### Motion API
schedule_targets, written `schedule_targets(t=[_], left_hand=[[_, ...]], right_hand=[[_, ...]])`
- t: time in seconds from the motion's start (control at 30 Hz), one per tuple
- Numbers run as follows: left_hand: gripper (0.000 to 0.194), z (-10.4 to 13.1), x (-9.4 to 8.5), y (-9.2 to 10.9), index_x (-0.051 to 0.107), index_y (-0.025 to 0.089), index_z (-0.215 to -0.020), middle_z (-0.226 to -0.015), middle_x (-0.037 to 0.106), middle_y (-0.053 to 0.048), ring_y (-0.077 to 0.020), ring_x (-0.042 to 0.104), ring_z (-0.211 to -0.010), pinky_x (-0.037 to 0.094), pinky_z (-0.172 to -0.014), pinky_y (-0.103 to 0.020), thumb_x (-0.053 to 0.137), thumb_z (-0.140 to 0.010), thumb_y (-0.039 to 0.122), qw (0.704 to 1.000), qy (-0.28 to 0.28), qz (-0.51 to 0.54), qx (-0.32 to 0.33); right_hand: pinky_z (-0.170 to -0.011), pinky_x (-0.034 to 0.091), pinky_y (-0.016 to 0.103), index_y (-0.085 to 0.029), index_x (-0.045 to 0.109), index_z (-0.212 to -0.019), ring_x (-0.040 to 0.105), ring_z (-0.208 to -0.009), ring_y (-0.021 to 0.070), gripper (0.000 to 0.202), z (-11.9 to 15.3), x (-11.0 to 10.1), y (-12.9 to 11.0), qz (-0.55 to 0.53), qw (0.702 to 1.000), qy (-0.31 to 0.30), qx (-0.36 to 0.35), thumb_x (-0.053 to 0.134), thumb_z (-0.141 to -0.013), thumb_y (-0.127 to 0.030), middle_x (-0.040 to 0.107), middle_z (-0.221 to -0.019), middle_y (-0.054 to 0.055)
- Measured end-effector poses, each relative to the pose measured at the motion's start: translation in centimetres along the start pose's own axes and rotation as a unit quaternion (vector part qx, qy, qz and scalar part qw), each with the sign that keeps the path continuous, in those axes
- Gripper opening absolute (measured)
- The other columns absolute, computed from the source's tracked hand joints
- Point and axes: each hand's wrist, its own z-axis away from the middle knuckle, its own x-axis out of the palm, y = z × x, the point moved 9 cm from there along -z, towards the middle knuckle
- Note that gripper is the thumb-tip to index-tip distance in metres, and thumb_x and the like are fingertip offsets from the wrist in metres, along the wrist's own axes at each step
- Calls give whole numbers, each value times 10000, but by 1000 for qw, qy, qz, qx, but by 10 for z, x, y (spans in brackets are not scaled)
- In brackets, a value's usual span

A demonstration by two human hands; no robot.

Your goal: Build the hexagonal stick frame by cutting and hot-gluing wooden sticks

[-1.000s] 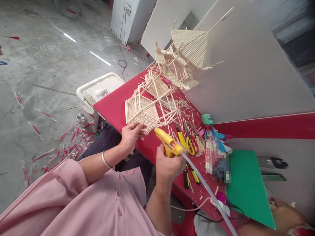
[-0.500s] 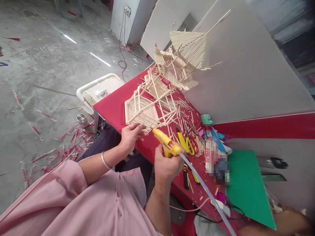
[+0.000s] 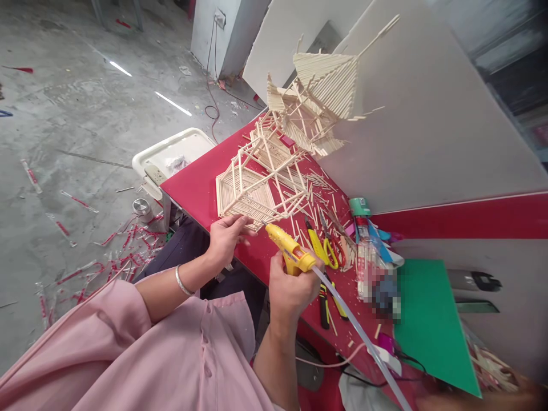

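Observation:
My right hand (image 3: 293,285) is wrapped round the handle of a yellow hot glue gun (image 3: 289,245). A long clear glue stick (image 3: 355,322) trails from its back end. Its nozzle points left, just short of the fingertips of my left hand (image 3: 229,240). That hand is pinched closed at the near edge of an open frame of thin wooden sticks (image 3: 274,171); whatever lies between the fingers is too small to make out. Under the frame sits a panel of sticks laid side by side (image 3: 229,191). Behind stands a stick model with slatted roofs (image 3: 329,80).
Loose sticks (image 3: 319,194) litter the red table (image 3: 188,177). To the right lie yellow-handled scissors (image 3: 329,254), a yellow cutter (image 3: 314,240), pliers (image 3: 324,305) and a green board (image 3: 436,319). A white stool (image 3: 143,157) stands left; wrappers cover the floor. Another person's blurred arm shows bottom right.
Both hands and the glue gun hold nearly the same place. The other person's arm at bottom right has moved lower, uncovering more of the pile beside the green board.

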Motion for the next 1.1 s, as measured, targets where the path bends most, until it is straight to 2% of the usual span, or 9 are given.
schedule_targets(t=[0.13, 0.23, 0.4, 0.5, 0.57, 0.67, 0.77, 0.9, 1.1], left_hand=[[286, -1, -1, -1, 716, 102, -774, -860, 751, -121, -141, 670, -565, 484, -406, -206, 825, -668, 344, 1000, 5, -3, 5], [290, -2, -1, 0, 717, 100, -770, -806, 743, -111, -141, 666, -551, 484, -406, -209, 829, -668, 347, 1000, 5, -5, 9], [323, -4, -1, 3, 717, 98, -756, -800, 738, -114, -148, 670, -545, 469, -399, -212, 842, -651, 377, 999, -2, -24, 24], [338, -4, -1, 5, 721, 108, -754, -812, 743, -110, -151, 675, -553, 465, -400, -209, 850, -634, 397, 998, -4, -38, 41], [341, -4, -1, 6, 720, 114, -752, -816, 747, -111, -150, 675, -555, 463, -401, -206, 853, -629, 403, 998, -3, -45, 50], [346, -4, -1, 8, 718, 113, -766, -873, 755, -127, -145, 677, -563, 454, -403, -202, 853, -630, 402, 997, -4, -57, 59], [352, -5, -1, 9, 719, 113, -782, -875, 753, -117, -144, 680, -578, 456, -409, -200, 866, -611, 382, 996, -5, -64, 62], [331, -6, -1, 11, 708, 123, -781, -847, 751, -94, -139, 676, -575, 462, -419, -197, 873, -605, 349, 996, 3, -67, 65], [286, -5, 0, 14, 688, 130, -788, -830, 751, -74, -117, 658, -561, 453, -427, -194, 847, -648, 322, 993, 2, -88, 80]], right_hand=[[-758, 540, 370, -168, 602, -936, 671, -818, 252, 242, 5, 8, 18, -38, 997, -31, 61, 666, -770, -332, 677, -878, 109], [-766, 545, 398, -157, 618, -938, 685, -819, 279, 389, 12, 15, 44, -87, 981, -58, 166, 724, -712, -454, 699, -886, 126], [-802, 555, 382, -160, 648, -999, 708, -904, 275, 519, 30, 26, 82, -226, 914, -133, 309, 786, -660, -528, 736, -983, 131], [-707, 556, 341, -157, 658, -1025, 708, -758, 225, 529, 46, 25, 107, -273, 877, -170, 357, 752, -701, -564, 748, -869, 95], [-639, 540, 316, -148, 670, -980, 685, -655, 204, 535, 56, 19, 128, -266, 865, -180, 384, 725, -718, -611, 734, -747, 73], [-621, 525, 307, -144, 700, -915, 686, -647, 221, 575, 67, 10, 153, -218, 865, -200, 405, 719, -692, -674, 729, -692, 81], [-662, 509, 304, -154, 730, -933, 693, -716, 237, 615, 69, 3, 164, -174, 874, -216, 399, 685, -695, -719, 755, -764, 98], [-636, 451, 278, -163, 743, -884, 651, -702, 216, 643, 70, 5, 156, -133, 899, -208, 362, 553, -771, -767, 749, -765, 94], [-607, 368, 285, -157, 721, -750, 605, -648, 209, 757, 71, 25, 137, -56, 939, -189, 283, 320, -874, -787, 718, -723, 143]])
